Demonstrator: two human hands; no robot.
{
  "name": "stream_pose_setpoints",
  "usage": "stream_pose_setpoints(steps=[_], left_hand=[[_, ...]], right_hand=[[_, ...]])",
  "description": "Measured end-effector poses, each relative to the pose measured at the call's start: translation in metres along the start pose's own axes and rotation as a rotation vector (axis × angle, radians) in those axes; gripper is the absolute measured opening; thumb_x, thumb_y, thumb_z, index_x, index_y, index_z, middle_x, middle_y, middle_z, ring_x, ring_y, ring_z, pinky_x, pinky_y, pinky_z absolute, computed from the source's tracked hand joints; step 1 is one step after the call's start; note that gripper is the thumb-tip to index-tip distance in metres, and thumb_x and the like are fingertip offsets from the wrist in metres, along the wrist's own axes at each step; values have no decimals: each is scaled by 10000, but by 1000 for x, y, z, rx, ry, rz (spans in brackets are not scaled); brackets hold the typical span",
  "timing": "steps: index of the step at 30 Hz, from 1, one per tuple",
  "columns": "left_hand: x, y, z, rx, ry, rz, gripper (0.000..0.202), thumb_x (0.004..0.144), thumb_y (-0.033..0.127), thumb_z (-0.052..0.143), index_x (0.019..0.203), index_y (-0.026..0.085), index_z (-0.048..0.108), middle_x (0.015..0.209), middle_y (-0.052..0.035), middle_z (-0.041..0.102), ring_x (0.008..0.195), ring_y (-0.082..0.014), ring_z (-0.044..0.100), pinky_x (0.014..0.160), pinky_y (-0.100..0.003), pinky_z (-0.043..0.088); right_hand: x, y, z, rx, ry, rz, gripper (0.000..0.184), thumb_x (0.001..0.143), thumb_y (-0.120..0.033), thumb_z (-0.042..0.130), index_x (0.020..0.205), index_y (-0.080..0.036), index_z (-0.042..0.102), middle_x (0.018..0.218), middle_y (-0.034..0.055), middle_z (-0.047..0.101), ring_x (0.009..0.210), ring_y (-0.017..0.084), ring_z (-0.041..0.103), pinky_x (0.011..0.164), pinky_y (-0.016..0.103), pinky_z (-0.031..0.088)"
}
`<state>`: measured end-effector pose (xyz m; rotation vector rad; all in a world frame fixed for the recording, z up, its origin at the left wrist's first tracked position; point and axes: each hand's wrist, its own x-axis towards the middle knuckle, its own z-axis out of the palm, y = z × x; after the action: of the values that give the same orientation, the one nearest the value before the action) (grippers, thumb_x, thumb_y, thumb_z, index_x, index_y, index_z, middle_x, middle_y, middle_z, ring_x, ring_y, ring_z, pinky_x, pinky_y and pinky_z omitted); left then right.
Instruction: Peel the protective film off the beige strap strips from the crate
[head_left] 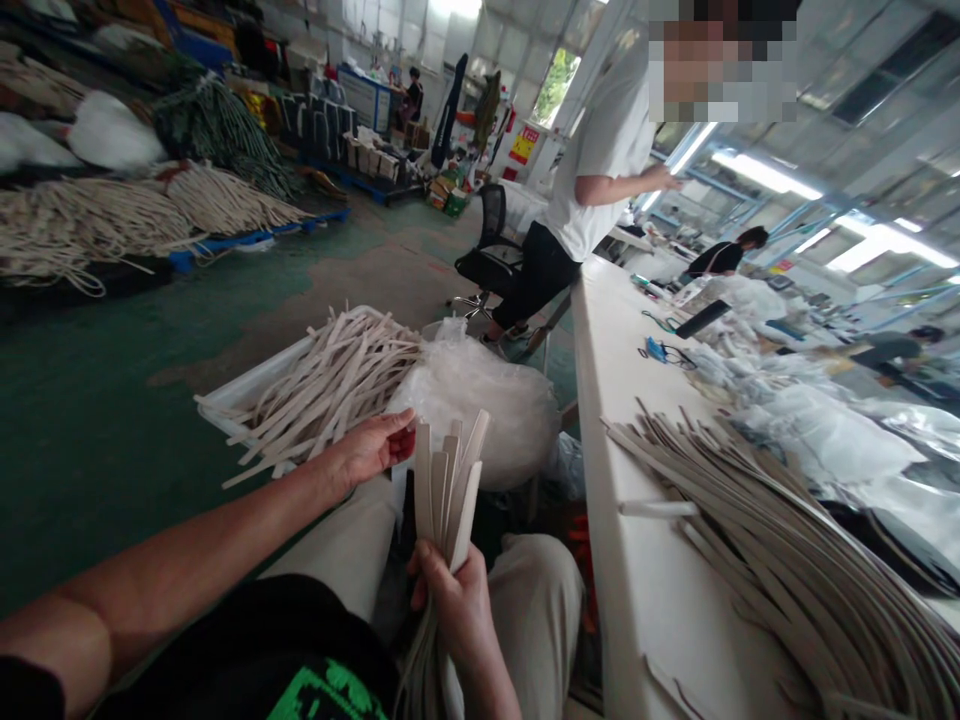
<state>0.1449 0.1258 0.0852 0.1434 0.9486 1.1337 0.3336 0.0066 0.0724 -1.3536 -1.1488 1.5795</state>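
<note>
My right hand (454, 590) is wrapped round a bundle of flat beige straps (442, 500), which stands upright between my knees. The strap ends fan out above the fist at uneven heights, and their lower lengths hang down past my wrist. Just left of the strap tops is my left hand (379, 445), its fingers loosely bent and a little apart, with nothing visible in them. Beyond that hand, a white tray (217, 400) on the floor side holds a heap of loose beige straps (330, 380).
A stuffed clear plastic bag (487, 400) sits beside the tray. On my right runs a white table (600, 400) bearing a long pile of straps (795, 560), a blue item (660, 350) and plastic bags. A person in a white shirt (600, 150) stands at its far end near a black chair (491, 240).
</note>
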Motion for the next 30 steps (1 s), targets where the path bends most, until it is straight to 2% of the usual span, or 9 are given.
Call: stream_pose_setpoints(steps=[3, 8, 13, 20, 30], left_hand=[[1, -1, -1, -1, -5, -14, 259, 963, 187, 656, 714, 120, 685, 663, -46, 709, 553, -132, 661, 560, -238, 548], [2, -4, -4, 29, -24, -4, 216, 894, 242, 762, 727, 118, 703, 695, -53, 724, 576, -136, 667, 571, -240, 550], [1, -5, -10, 72, -91, 16, 188, 855, 247, 806, 757, 103, 735, 726, -70, 741, 620, -144, 686, 596, -240, 563], [-5, -5, -14, 61, -111, 63, 199, 774, 258, 879, 752, 118, 739, 765, -68, 761, 633, -148, 694, 620, -243, 575], [-10, -4, -8, 76, -73, 111, 139, 916, 173, 705, 810, 108, 766, 749, -87, 763, 639, -155, 700, 633, -245, 574]], right_hand=[[2, 4, -1, -5, -9, 0, 414, 768, -538, 719, 734, -149, 583, 629, 34, 633, 385, 95, 511, 385, 204, 359], [9, 11, -2, -18, -14, 18, 451, 765, -583, 720, 750, -156, 577, 600, 21, 619, 372, 95, 496, 377, 204, 355], [9, 7, -1, -21, -18, 46, 479, 730, -615, 738, 711, -167, 569, 561, 10, 601, 360, 91, 470, 368, 207, 341], [12, 4, -3, -35, -62, 101, 486, 748, -627, 701, 667, -169, 557, 494, -3, 546, 354, 83, 421, 381, 212, 315], [14, 10, -5, 15, -86, 140, 507, 736, -644, 707, 671, -161, 567, 518, 6, 563, 357, 81, 432, 374, 208, 297]])
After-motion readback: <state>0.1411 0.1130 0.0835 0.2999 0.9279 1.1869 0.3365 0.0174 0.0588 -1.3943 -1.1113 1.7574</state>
